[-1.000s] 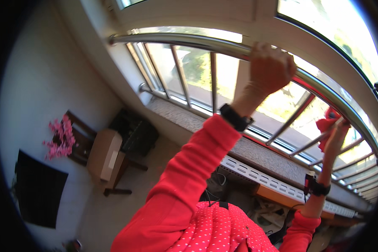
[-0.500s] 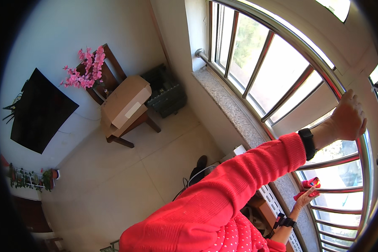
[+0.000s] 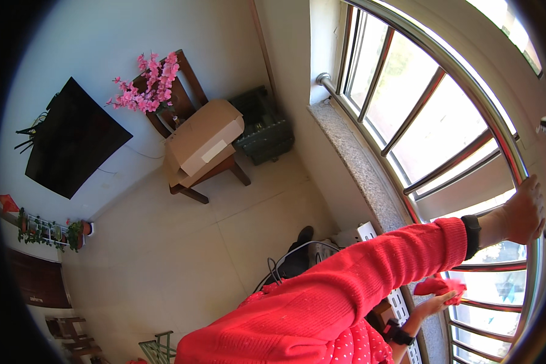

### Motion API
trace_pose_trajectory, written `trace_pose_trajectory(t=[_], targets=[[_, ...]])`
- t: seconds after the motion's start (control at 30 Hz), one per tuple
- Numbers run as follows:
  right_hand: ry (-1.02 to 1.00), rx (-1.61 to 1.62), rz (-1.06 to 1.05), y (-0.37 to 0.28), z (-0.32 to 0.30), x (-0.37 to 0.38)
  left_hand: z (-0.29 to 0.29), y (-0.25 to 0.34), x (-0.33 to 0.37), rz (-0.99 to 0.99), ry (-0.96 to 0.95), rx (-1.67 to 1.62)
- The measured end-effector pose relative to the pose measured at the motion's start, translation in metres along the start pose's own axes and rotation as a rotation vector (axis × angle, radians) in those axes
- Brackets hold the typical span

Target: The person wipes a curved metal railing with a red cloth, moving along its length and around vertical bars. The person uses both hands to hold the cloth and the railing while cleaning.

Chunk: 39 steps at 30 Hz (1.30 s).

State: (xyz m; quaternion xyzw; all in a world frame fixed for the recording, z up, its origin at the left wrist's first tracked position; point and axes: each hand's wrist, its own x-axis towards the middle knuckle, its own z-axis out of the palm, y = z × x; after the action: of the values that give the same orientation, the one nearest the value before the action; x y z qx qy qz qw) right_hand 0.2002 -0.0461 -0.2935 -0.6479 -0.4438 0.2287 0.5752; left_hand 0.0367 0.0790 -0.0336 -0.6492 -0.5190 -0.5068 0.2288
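Note:
My left hand (image 3: 523,212), at the end of a red-sleeved arm stretched across the view, is wrapped round the thick metal top rail (image 3: 491,115) of the window guard. Lower down, my right hand (image 3: 434,303) grips a crumpled red cloth (image 3: 446,290) against one of the thinner metal bars (image 3: 494,306). Part of that cloth hangs on the room side, above the stone sill. Each wrist wears a black band. Some fingers of the right hand are hidden by the cloth.
A speckled stone sill (image 3: 352,145) runs below the window. Across the floor stands a wooden chair (image 3: 191,67) with a cardboard box (image 3: 203,145) and pink flowers (image 3: 148,85). A dark green crate (image 3: 264,136), a black screen (image 3: 76,139) and potted plants (image 3: 73,233) line the walls.
The view has swung, so the room sits farther right. My left hand still holds the rail. The right hand stays at the same bar, with the cloth bunched differently.

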Motion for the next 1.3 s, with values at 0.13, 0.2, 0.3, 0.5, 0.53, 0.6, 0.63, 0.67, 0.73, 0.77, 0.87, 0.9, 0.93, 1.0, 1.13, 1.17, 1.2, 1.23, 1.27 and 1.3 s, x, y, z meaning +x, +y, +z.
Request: trace_pose_trajectory(t=[0.13,0.2,0.3,0.5,0.53,0.6,0.63,0.67,0.73,0.77,0.87,0.9,0.93,1.0,1.13,1.17,1.2,1.23,1.27,1.3], targets=[[-0.041,0.023,-0.126,-0.075,0.027,0.017,0.001,-0.001,-0.001,0.024,0.054,-0.016],[-0.065,0.023,-0.204,-0.112,0.031,0.028,-0.001,-0.002,-0.001,0.045,0.152,-0.009],[-0.021,0.092,-0.32,-0.153,0.028,0.056,-0.01,-0.005,0.0,0.132,0.133,-0.003],[0.141,-0.042,-0.55,-0.163,0.022,0.109,-0.035,-0.018,-0.001,0.168,0.324,-0.013],[0.118,-0.028,-0.66,-0.159,0.023,0.106,-0.041,-0.021,0.004,0.22,0.302,-0.026],[-0.076,0.308,-0.364,-0.143,0.027,0.086,-0.056,-0.022,0.007,0.275,0.16,0.097],[-0.142,0.242,-0.359,-0.137,0.023,0.078,-0.066,-0.026,0.011,0.331,0.093,0.131],[-0.124,0.206,-0.355,-0.13,0.024,0.072,-0.077,-0.035,0.013,0.325,-0.203,0.076],[-0.149,0.181,-0.469,-0.111,0.033,0.06,-0.102,-0.064,0.038,0.243,-0.611,0.094],[-0.183,0.208,-0.434,-0.096,0.037,0.054,-0.11,-0.082,0.045,0.309,-0.634,0.235],[-0.192,0.184,-0.475,-0.046,0.05,0.038,-0.136,-0.122,0.049,0.54,-0.522,0.487],[-0.116,0.121,-0.581,-0.031,0.057,0.036,-0.139,-0.13,0.051,0.494,-0.58,0.483],[-0.153,0.113,-0.49,-0.016,0.058,0.031,-0.137,-0.135,0.053,0.329,-0.624,0.388],[-0.144,0.102,-0.39,0.007,0.065,0.019,-0.136,-0.139,0.058,0.156,-0.708,0.211],[-0.083,-0.006,-0.485,0.025,0.07,0.007,-0.14,-0.145,0.065,0.111,-0.883,-0.233],[-0.134,-0.008,-0.422,0.024,0.067,0.007,-0.141,-0.145,0.071,0.106,-0.947,-0.24],[-0.206,0.038,-0.276,0.022,0.066,0.006,-0.14,-0.147,0.07,0.113,-0.97,-0.295],[-0.193,0.034,-0.309,0.017,0.066,0.01,-0.138,-0.149,0.069,0.123,-0.986,-0.353],[-0.217,0.067,-0.298,0.01,0.064,0.011,-0.138,-0.15,0.068,0.131,-0.996,-0.412],[-0.228,0.085,-0.255,0.001,0.059,0.013,-0.137,-0.151,0.067,0.115,-0.98,-0.376]])
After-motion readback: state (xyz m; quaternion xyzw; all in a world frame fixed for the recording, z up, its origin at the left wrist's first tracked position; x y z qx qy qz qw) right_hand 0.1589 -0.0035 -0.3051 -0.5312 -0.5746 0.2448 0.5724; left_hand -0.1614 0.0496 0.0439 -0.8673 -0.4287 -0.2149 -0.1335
